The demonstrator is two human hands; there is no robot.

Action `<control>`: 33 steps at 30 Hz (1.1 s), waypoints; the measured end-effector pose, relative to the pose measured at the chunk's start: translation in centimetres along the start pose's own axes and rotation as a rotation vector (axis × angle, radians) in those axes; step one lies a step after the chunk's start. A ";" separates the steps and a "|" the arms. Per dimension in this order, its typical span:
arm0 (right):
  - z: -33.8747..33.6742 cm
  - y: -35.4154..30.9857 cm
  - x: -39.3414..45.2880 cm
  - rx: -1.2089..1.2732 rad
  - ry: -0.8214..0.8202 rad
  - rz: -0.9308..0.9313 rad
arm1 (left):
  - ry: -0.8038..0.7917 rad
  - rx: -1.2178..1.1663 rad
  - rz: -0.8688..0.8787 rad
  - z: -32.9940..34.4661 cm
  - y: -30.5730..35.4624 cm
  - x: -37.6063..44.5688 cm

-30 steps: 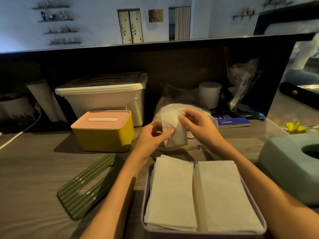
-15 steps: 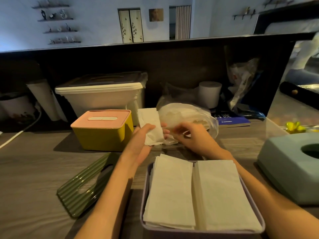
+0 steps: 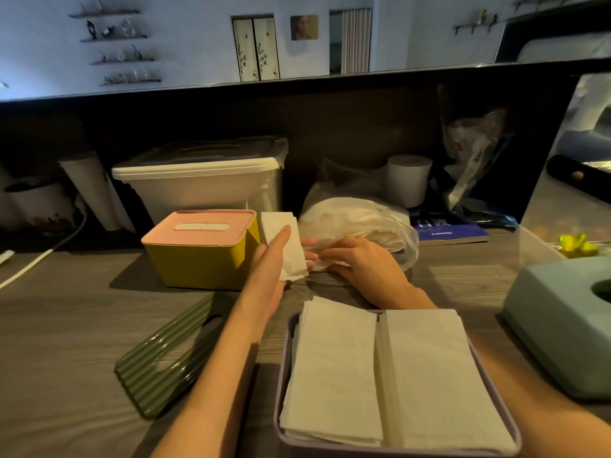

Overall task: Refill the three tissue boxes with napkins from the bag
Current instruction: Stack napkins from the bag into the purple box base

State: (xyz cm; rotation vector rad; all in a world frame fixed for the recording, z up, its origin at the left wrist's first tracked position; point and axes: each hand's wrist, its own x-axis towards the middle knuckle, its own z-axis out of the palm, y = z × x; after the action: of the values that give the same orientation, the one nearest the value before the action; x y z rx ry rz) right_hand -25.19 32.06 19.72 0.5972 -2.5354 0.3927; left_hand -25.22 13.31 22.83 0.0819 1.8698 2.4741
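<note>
napkin (image 3: 287, 246) against left hand (image 3: 269, 272) grip, upright

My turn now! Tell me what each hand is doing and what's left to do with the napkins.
Left hand: holds a folded napkin up beside the yellow box.
Right hand: at the mouth of the napkin bag, fingers on the plastic; whether it grips anything is unclear.
Done: the open purple box holds two stacks of napkins; its green lid lies to the left.
Left: add the held napkin, put the lid on. The yellow box and teal box are closed; their fill cannot be seen.
</note>
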 end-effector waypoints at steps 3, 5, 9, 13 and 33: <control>0.3 -0.1 -0.1 -0.020 0.048 -0.018 | 0.022 0.002 0.010 0.1 -0.1 0.1; 0.4 -0.2 0.0 -0.022 0.066 -0.006 | 0.040 -0.006 0.014 0.1 -0.2 0.1; -0.3 0.4 0.0 0.076 0.168 0.049 | 0.068 -0.011 0.010 -0.2 -0.4 0.3; -2.1 0.7 0.0 0.222 0.230 0.139 | 0.121 0.002 -0.027 -0.2 -0.6 0.6; -9.3 -1.4 0.3 1.354 0.052 0.539 | -0.053 0.059 -0.211 1.1 1.0 -1.6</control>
State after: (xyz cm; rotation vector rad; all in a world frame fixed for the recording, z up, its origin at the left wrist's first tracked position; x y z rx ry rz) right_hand -20.93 34.26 27.84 0.2635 -2.0055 2.3033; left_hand -23.57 14.01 24.05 -0.0460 1.8265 2.2567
